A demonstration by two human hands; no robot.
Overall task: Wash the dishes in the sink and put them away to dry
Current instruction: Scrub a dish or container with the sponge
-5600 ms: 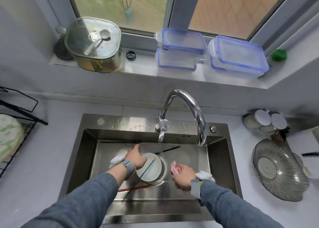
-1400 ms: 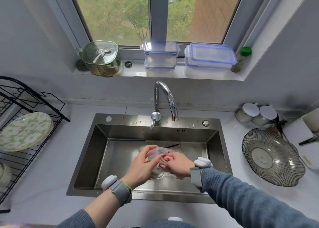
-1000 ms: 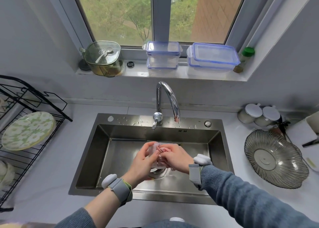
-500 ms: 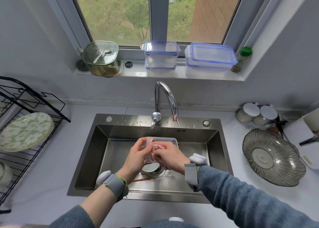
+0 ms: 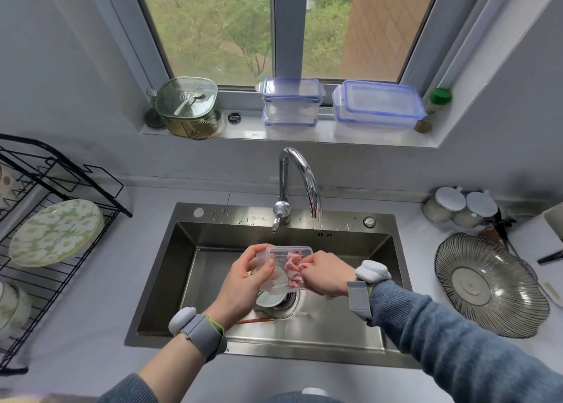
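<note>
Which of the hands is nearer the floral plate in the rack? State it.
Left. The left hand holds the clear container on the side toward the floral plate; the right hand is farther off.

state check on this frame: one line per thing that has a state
left hand: grips the clear container
right hand: grips the pink cloth inside the container
clear container: held above the sink, lidless, tilted
pink cloth: bunched, pressed into the container
faucet: no stream visible
sink: wet, dishes left at the drain
floral plate: resting in the drying rack
windowsill containers: lids on
</note>
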